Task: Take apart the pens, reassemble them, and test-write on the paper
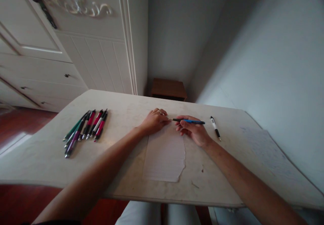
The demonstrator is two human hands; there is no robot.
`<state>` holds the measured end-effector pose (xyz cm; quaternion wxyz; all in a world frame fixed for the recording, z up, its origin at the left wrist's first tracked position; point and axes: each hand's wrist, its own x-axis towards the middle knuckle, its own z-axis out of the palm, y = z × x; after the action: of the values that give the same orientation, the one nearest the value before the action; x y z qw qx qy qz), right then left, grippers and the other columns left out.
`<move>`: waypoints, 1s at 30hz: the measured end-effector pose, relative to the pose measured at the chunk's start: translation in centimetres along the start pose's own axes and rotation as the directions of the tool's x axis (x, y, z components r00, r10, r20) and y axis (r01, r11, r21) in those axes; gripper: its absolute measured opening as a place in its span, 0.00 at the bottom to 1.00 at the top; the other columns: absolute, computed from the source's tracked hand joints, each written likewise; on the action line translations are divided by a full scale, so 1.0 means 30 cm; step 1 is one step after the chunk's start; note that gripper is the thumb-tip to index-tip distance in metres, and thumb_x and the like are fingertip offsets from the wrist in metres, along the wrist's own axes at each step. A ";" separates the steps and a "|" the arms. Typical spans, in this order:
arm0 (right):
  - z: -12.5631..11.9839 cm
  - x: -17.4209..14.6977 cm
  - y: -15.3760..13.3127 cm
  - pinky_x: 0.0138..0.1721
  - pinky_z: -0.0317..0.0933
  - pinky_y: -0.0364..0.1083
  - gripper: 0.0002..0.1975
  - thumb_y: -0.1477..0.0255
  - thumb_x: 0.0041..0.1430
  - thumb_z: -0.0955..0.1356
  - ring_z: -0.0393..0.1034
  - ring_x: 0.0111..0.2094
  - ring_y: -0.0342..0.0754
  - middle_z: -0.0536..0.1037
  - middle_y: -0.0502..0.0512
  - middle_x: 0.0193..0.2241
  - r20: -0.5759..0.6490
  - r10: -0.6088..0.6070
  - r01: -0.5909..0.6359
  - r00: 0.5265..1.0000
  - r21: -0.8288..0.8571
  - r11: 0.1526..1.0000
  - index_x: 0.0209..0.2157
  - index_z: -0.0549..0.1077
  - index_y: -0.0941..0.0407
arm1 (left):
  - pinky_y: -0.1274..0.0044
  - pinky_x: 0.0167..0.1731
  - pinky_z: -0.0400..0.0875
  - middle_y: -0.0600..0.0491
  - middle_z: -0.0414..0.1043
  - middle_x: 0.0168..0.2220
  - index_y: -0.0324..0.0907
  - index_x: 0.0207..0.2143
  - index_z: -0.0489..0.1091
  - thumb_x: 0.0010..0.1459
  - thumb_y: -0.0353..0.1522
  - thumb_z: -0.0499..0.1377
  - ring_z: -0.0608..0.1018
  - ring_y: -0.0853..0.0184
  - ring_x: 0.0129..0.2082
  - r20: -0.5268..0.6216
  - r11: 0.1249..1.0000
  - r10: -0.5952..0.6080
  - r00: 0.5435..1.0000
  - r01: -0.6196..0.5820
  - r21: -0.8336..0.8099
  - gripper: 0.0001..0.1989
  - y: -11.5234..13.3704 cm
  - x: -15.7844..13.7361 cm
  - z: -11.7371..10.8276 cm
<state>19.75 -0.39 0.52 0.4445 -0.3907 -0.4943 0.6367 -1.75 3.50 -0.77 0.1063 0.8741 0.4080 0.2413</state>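
Observation:
My right hand (193, 130) is closed around a blue pen (193, 121), which lies nearly level with its dark grip and metal tip pointing left. The tip reaches the thumb of my left hand (155, 121), but I cannot tell whether they touch. My left hand wears a ring, and its fingers are bent together over the table near the far end of the paper. What they hold, if anything, is hidden. Below both hands lies a sheet of white paper (164, 159) with a torn right edge.
Several pens (87, 126), red, purple, green and white, lie in a group on the left of the white table (121, 176). A white and black pen (215, 128) lies to the right. Behind stand a brown wooden cabinet (168, 87) and a white wardrobe (101, 63); a wall (273, 69) borders the right side.

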 end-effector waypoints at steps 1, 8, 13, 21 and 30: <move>0.005 0.005 0.000 0.23 0.67 0.41 0.20 0.63 0.46 0.76 0.73 0.28 0.45 0.79 0.54 0.30 0.006 0.007 -0.007 1.000 -0.023 1.000 0.40 0.75 0.56 | 0.68 0.49 0.65 0.50 0.73 0.46 0.49 0.40 0.79 0.61 0.35 0.58 0.71 0.61 0.46 -0.009 1.000 -0.001 1.000 0.001 0.002 0.10 0.000 -0.001 -0.001; 0.022 -0.013 0.010 0.16 0.64 0.39 0.16 0.60 0.48 0.73 0.66 0.18 0.40 0.74 0.47 0.20 -0.071 0.018 -0.027 0.997 -0.132 0.991 0.29 0.68 0.56 | 0.68 0.49 0.67 0.48 0.72 0.45 0.47 0.41 0.78 0.62 0.35 0.55 0.71 0.61 0.45 -0.031 1.000 -0.001 1.000 0.001 -0.010 0.11 0.006 -0.012 -0.005; 0.023 -0.045 0.017 0.16 0.63 0.38 0.14 0.61 0.50 0.72 0.68 0.18 0.40 0.75 0.49 0.21 -0.079 -0.033 0.000 0.996 -0.384 0.924 0.33 0.71 0.56 | 0.67 0.48 0.67 0.48 0.72 0.45 0.47 0.42 0.78 0.63 0.35 0.55 0.71 0.61 0.46 -0.023 1.000 -0.009 1.000 0.009 0.017 0.11 0.018 -0.016 -0.005; 0.026 -0.051 0.013 0.13 0.58 0.38 0.09 0.64 0.50 0.71 0.65 0.15 0.41 0.72 0.47 0.16 -0.073 -0.063 0.016 0.995 -0.516 0.856 0.30 0.73 0.55 | 0.66 0.50 0.66 0.48 0.72 0.47 0.47 0.43 0.77 0.63 0.37 0.55 0.71 0.60 0.48 -0.006 0.999 -0.015 1.000 0.016 0.034 0.12 0.030 -0.020 -0.012; 0.021 -0.045 0.012 0.12 0.56 0.37 0.07 0.66 0.50 0.70 0.62 0.13 0.39 0.71 0.46 0.16 -0.065 -0.114 0.060 0.991 -0.547 0.835 0.29 0.71 0.55 | 0.67 0.51 0.66 0.48 0.72 0.48 0.46 0.44 0.77 0.63 0.37 0.55 0.71 0.60 0.49 -0.009 0.998 -0.009 1.000 0.010 0.058 0.12 0.020 -0.019 -0.002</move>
<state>19.52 -1.90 0.37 0.3669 -0.5077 -0.6502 0.4300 -1.69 2.68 -0.68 0.0801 0.8738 0.4195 0.2328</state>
